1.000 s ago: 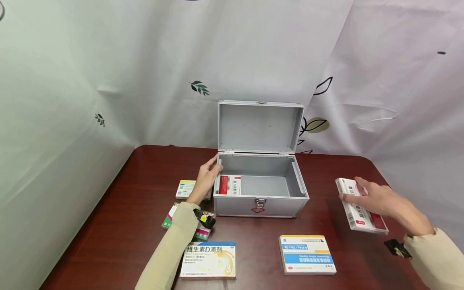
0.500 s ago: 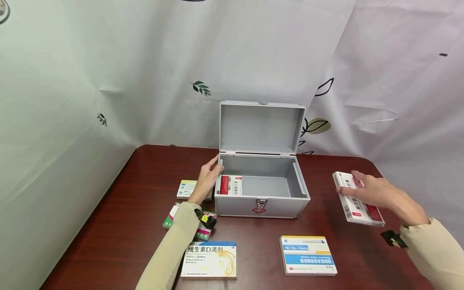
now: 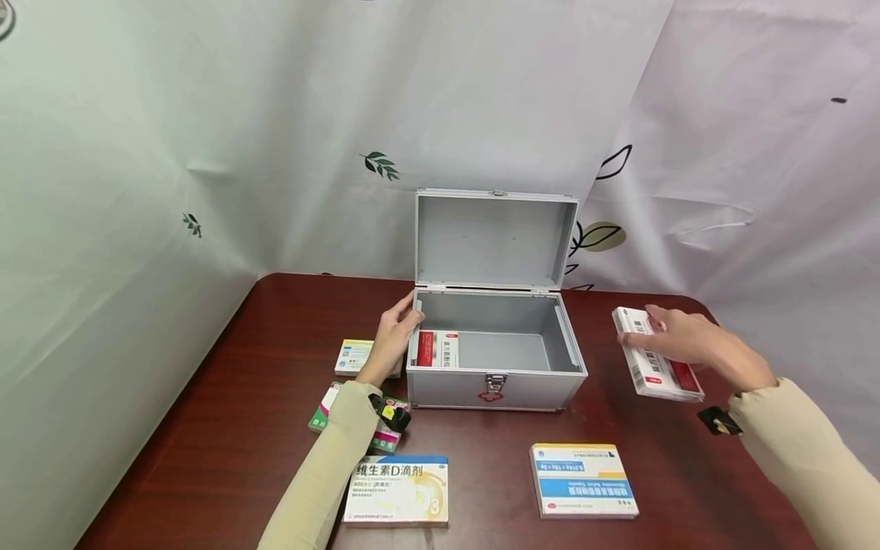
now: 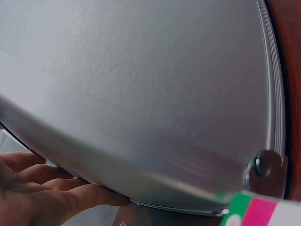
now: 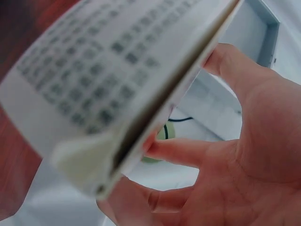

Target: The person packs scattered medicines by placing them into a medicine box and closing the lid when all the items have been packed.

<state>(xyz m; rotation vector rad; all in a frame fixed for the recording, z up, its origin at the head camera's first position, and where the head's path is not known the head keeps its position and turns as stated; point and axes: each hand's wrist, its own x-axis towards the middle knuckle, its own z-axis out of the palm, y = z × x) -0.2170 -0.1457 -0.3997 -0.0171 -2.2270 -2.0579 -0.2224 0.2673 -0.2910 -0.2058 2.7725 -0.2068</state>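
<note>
A silver metal medicine case stands with its lid raised, a red-and-white medicine box lying inside at the left. My left hand grips the case's left wall, thumb over the rim and fingers along the outside. In the left wrist view, the fingers lie at the edge of the grey side panel. To the right of the case, my right hand pinches another red-and-white medicine box between thumb and fingers, tilted above the table. Its printed face fills much of the right wrist view.
In front of the case lie a vitamin D box on the left and a blue-and-white box on the right. A green-and-pink box and a yellow-and-white box are partly behind the left arm. A fabric backdrop rises behind the table.
My right hand has moved left and away from me toward the case, carrying the red-and-white medicine box. My left hand keeps its place on the case wall.
</note>
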